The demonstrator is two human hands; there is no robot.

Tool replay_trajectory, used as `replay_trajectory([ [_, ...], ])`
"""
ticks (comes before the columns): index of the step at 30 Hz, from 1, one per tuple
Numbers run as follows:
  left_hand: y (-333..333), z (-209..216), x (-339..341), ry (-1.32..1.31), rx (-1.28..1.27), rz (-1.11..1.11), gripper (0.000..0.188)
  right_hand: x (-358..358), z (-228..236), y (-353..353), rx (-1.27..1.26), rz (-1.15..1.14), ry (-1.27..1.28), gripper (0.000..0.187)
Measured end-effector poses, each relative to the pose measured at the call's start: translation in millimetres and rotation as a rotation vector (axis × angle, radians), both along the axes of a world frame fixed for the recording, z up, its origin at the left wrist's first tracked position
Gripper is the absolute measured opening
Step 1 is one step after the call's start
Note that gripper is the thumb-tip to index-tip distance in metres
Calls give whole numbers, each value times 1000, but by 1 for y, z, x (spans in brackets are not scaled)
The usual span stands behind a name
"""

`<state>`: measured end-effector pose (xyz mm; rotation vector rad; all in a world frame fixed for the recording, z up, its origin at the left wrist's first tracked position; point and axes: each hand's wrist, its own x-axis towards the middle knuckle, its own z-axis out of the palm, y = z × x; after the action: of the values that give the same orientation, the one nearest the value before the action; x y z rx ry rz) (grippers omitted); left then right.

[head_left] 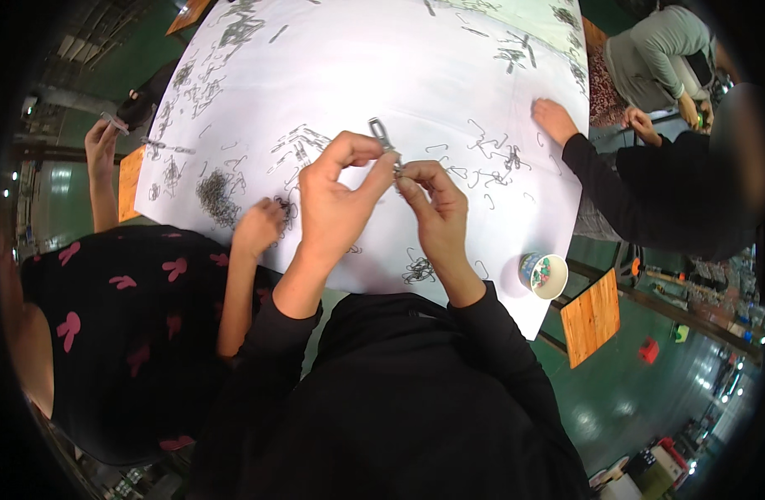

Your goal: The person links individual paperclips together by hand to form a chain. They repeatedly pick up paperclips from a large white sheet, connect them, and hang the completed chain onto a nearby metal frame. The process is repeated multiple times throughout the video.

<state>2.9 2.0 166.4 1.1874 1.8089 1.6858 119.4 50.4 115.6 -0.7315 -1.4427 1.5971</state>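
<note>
Your left hand (336, 193) pinches a slim metal piece (379, 132) just above the centre of the frame; your right hand (439, 212) pinches its lower end, close beside the left; wire hooks (513, 157) lie on the white surface (382, 62) right of centre; a cup (528, 271) is at lower right
</note>
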Motion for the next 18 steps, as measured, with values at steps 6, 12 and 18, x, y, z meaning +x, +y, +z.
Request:
replay_trajectory([
  [6,-3,-5,-4,0,3,46,9,10,-28,44,212,-86,-230,9],
  [12,-6,-2,-10,61,6,78,9,66,-115,109,409,10,-1131,8],
  [18,-9,-4,-14,41,1,117,9,60,-138,107,580,-51,-1201,5],
])
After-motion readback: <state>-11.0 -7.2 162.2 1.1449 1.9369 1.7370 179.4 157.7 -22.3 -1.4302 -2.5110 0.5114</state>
